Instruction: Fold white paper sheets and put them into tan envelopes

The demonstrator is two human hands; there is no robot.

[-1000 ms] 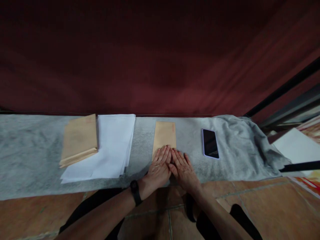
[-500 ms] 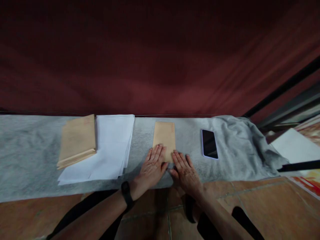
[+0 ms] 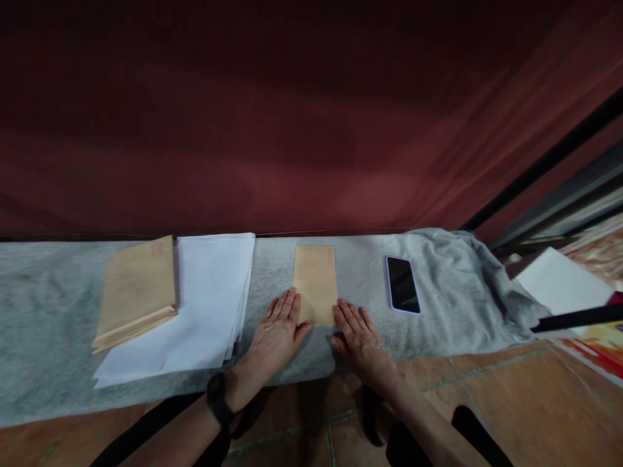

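A single brown paper envelope [image 3: 315,279] lies flat on the grey cloth, with small red print near its upper right corner. At its lower left edge rests my left hand [image 3: 278,326], palm down, fingers stretched out. My right hand [image 3: 359,336] lies flat at the lower right corner, fingertips touching the envelope's edge, the fingers extended. Neither hand grips anything. Farther left, a stack of brown envelopes [image 3: 139,285] sits partly on top of white paper sheets [image 3: 214,292].
A phone with a purple case [image 3: 403,285] lies right of the envelope. Grey cloth [image 3: 462,305] covers the narrow bench and bunches up at its right end. Behind stands a dark red curtain [image 3: 311,175]. Tiled floor [image 3: 477,376] shows in front.
My left hand has slid left from on top of the envelope to its left edge. My right hand stays by the right corner. The whole view has shifted slightly.
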